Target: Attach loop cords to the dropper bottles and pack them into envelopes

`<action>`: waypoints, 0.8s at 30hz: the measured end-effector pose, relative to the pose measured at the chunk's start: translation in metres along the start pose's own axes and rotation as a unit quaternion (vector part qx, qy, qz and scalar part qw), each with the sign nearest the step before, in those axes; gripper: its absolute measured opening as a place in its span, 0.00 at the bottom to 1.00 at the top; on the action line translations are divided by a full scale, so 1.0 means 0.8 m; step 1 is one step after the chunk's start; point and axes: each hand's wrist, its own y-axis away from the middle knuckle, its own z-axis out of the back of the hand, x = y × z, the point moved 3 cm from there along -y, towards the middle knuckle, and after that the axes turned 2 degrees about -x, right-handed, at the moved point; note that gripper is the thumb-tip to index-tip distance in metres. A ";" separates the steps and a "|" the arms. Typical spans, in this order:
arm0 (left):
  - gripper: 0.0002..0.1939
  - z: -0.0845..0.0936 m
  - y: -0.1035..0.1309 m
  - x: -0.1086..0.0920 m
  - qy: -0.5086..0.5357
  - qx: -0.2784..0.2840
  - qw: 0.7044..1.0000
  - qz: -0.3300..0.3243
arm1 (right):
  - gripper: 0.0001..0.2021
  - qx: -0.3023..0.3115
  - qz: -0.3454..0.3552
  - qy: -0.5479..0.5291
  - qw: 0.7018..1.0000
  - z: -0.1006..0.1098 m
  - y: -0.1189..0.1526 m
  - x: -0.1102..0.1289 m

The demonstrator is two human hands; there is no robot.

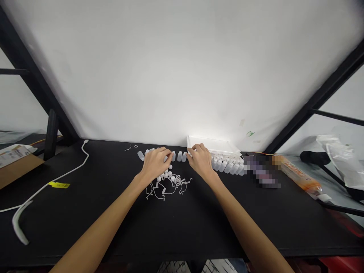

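Note:
My left hand (157, 163) is closed, fingers curled and tips pinched together over a row of small translucent white plastic bottles. One upright bottle (173, 156) stands right at its fingertips; what lies inside the pinch is hidden. My right hand (201, 160) has thumb and finger closed at a slightly tilted bottle (184, 157). Between the hands another bottle (179, 156) stands upright. Just below my left hand lie several small white caps (166, 174) and a tangle of thin white bent tubes (170, 188). More bottles (227, 167) line up to the right of my right hand.
A white tray-like box (213, 144) sits against the wall behind my right hand. A white cable (66, 173) with a yellow tag (59, 185) runs along the left. To the right are a blurred-out object (263, 174) and an orange-labelled plastic package (301, 176). A cardboard box (17, 165) is far left.

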 end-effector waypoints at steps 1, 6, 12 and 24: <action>0.15 -0.001 0.000 -0.001 -0.001 0.000 1.000 -0.003 | 0.12 0.023 0.004 0.001 1.000 -0.006 -0.002 0.003; 0.14 -0.004 0.003 -0.004 0.014 -0.003 1.000 -0.026 | 0.10 0.048 -0.024 -0.055 0.997 -0.003 -0.003 -0.001; 0.16 -0.005 0.010 -0.020 0.119 0.007 0.989 -0.084 | 0.07 0.045 -0.089 -0.338 0.936 0.039 0.010 -0.011; 0.13 0.002 0.005 -0.010 0.038 -0.038 0.998 -0.017 | 0.06 0.179 -0.020 -0.367 0.913 0.019 0.025 0.007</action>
